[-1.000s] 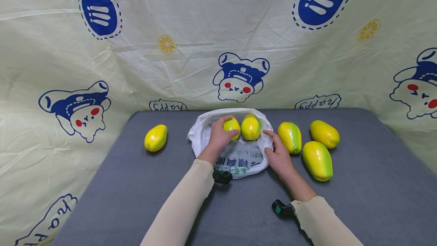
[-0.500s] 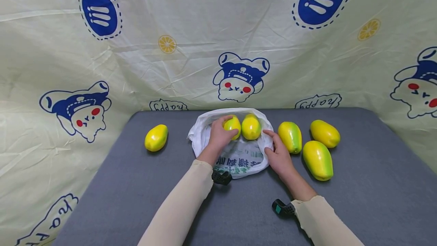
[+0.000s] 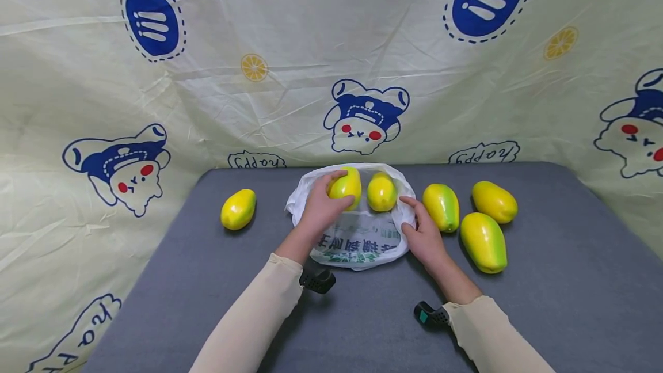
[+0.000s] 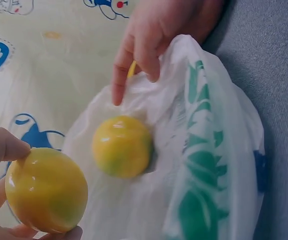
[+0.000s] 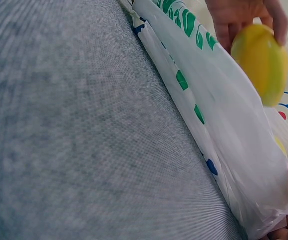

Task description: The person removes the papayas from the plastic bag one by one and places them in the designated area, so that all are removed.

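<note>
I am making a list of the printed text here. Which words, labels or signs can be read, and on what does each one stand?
"happy": upside down in cloud shapes on the backdrop cloth, clearest right of centre.
Green characters on the white plastic bag: too small and creased to read.
The papayas, e.g., carry no text.

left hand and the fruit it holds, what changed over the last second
The left hand, gripping a yellow-green fruit, has lifted it slightly up and toward the person, clear of the second fruit lying in the white plastic bag; the forearm drew back too. The right hand kept holding the bag's rim, and the four fruits on the grey table did not move.
</note>
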The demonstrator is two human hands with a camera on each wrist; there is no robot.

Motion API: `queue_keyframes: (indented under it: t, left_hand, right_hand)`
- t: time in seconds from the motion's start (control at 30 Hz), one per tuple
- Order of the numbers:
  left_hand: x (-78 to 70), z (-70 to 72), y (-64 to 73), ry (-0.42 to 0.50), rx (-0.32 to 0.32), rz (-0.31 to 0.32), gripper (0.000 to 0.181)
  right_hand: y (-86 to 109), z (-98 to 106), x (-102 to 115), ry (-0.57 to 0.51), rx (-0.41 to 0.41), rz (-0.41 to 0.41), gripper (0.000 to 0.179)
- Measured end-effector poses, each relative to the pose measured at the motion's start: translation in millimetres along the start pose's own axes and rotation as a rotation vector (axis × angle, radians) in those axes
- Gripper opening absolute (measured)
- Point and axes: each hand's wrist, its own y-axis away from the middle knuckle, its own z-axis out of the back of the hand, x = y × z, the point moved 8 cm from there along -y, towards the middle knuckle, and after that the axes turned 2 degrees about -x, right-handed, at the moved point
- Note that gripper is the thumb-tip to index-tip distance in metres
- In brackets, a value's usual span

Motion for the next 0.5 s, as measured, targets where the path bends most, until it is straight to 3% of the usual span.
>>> queue_keyframes:
  t: [0.23, 0.5]
  left_hand:
    - [-4.5, 23.3, 9.7, 0.078, -0.022, -0.014, 0.056]
    - [2.0, 61.4, 11.6, 0.119, -0.114, -0.022, 0.055]
  right_hand:
    - [1.8, 1, 2, -0.008, 0.004, 0.013, 0.058]
    - [1.0, 0, 2, 0.0, 0.006, 0.016, 0.057]
